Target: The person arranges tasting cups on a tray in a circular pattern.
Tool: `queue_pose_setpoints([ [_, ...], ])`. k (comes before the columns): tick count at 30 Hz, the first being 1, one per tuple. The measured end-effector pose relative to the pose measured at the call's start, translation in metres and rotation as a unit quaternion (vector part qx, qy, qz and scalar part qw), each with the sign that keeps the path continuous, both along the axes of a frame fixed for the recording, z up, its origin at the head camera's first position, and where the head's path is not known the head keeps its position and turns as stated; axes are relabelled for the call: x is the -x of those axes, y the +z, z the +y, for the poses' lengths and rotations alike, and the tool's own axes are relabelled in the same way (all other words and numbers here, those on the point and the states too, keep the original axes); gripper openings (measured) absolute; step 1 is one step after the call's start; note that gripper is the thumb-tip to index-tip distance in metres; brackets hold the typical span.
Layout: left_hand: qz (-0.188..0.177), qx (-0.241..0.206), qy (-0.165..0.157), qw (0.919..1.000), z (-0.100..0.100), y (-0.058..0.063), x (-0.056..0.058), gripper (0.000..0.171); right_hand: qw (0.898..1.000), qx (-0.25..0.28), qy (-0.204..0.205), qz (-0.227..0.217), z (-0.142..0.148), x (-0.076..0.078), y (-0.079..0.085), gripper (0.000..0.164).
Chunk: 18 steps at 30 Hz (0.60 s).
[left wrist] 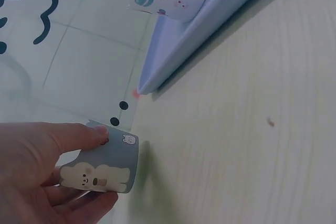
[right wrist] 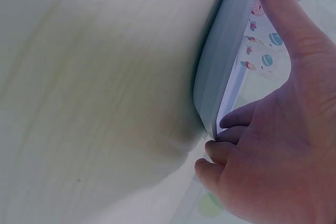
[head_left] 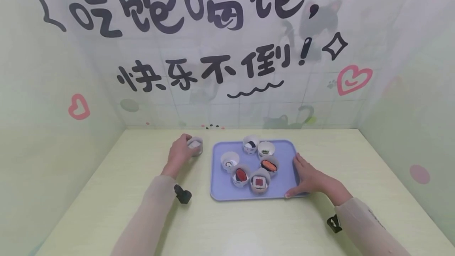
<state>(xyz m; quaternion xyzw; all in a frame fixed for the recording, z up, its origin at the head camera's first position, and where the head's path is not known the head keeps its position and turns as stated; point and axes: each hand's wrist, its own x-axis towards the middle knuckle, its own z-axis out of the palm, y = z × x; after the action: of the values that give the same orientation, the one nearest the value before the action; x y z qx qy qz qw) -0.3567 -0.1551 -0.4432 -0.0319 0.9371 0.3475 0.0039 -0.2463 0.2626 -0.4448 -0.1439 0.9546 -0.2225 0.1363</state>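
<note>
At the left of the tray, my left hand (head_left: 181,149) pinches a small paper baking cup (head_left: 195,151) between thumb and fingers. The cup (left wrist: 102,163) is grey-blue with a pale bear print, and something white shows inside it. My right hand (head_left: 309,177) grips the right end of a lavender tray (head_left: 282,187), its thumb along the front edge and fingers at the side rim (right wrist: 223,87). Several paper cups stand on the tray, holding toy-like sushi: a red-topped piece (head_left: 241,175), an orange-topped piece (head_left: 269,165), a square roll (head_left: 258,181) and a black-banded rice piece (head_left: 251,145).
A cup with a small roll (head_left: 229,164) stands at the tray's left, and one with green bits (head_left: 266,151) near its back. The pale wooden table (head_left: 231,228) meets a printed back wall (head_left: 238,110) and side walls.
</note>
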Motion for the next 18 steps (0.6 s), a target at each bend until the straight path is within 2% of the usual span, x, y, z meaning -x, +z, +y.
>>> queue_pose_setpoints([
  [11, 0.019, 0.001, -0.022, 0.9996, 0.026, 0.011, 0.01, 0.063, 1.0, -0.009, 0.001, 0.004, 0.0, 0.001, -0.001, 0.134],
  [18, 0.03, -0.007, -0.043, 0.9986, 0.048, 0.019, 0.008, 0.063, 1.0, -0.005, 0.002, 0.007, 0.0, 0.001, -0.001, 0.134],
])
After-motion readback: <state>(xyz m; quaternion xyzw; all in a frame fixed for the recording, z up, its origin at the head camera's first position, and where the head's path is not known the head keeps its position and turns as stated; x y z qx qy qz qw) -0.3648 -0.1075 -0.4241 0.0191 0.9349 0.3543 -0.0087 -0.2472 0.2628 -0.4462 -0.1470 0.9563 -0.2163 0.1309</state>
